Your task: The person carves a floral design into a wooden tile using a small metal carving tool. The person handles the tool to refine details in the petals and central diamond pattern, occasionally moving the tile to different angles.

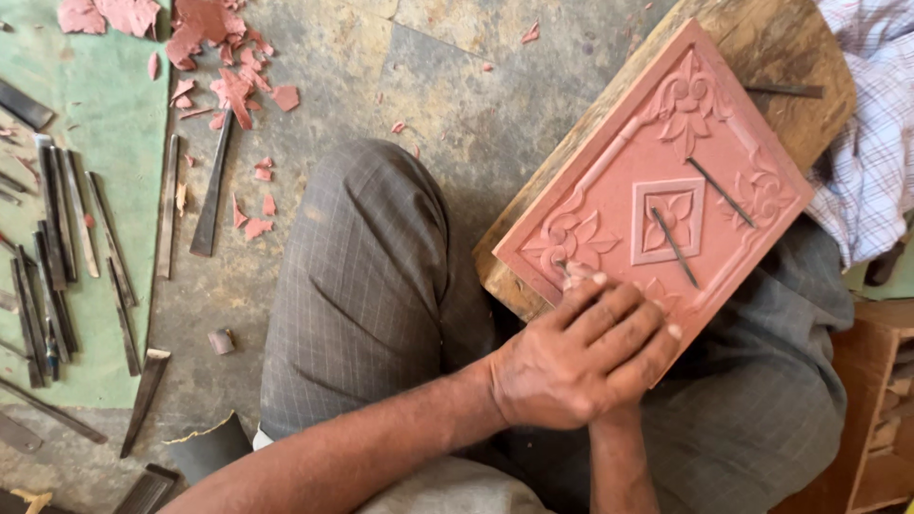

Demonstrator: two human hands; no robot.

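A carved red stone panel (pixel 657 181) lies on a thick wooden block (pixel 762 48) that rests across the person's lap. The panel is rectangular, and its long axis runs diagonally from the lower left, near the hands, up to the right toward the top corner of the view. Its relief shows a central square with a flower and leaf scrolls in the corners.

The left hand (pixel 571 357) lies over the near lower corner of the panel, fingers curled and folded across the right hand (pixel 624 385), which is mostly hidden beneath it. Whether the right hand grips anything cannot be told; a small pale tip shows at the left fingertips (pixel 595 281), too small to name.

Two thin metal chisels (pixel 676 247) lie loose on the panel face, both slanting the same way, across the central square and just right of it. A third slim tool (pixel 785 90) rests on the block beyond the panel's upper edge.

The panel's left edge sits close to the block's edge, above the grey-trousered knee (pixel 371 276). To the left, the stone floor (pixel 457 86) has open room, with red stone chips (pixel 233 90) scattered and a row of chisels on a green mat (pixel 105 105). A checked cloth (pixel 871 143) crowds the right side.
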